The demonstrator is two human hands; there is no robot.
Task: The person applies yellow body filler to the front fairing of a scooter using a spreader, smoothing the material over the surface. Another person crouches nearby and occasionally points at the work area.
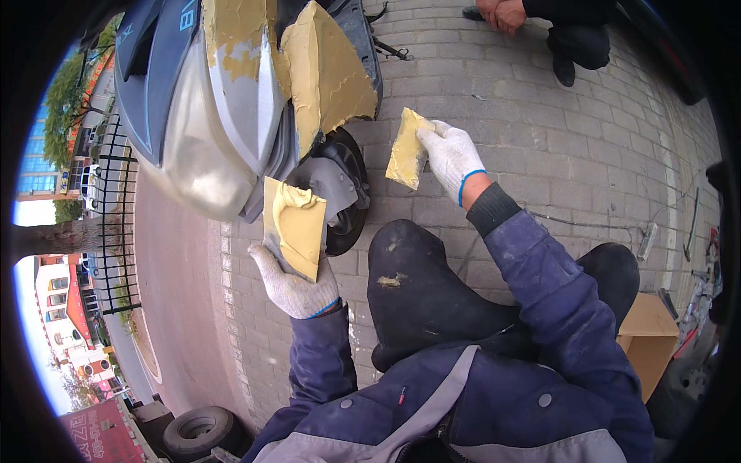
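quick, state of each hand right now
Left hand: holding a flat board with yellow paste on it.
Right hand: closed on a yellow-smeared flat spreader.

We find the left hand (297, 293) gloved, gripping; the right hand (454, 156), also gloved, pinches farther forward, arm (549, 278) extended.

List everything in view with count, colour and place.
Vehicle: one, silver and blue, upper left
Coated panels: at least two, yellow, on vehicle
Coated board: one, yellow, left hand
Coated spreader: one, yellow, right hand
Cardboard box: one, brown, lower right
Loose tyre: one, dark, lower left
Lettered panel: one, red, lower left
Fence: one, black, left
Tree trunk: one, brown, left
Buildings: several, mixed, left
Paving: one, grey, centre
Other person: one, dark clothes, top right
Clutter: several, mixed, right
Sleeves: two, blue, bottom
Trousers: one pair, black, centre
Hands: two, white gloves, centre
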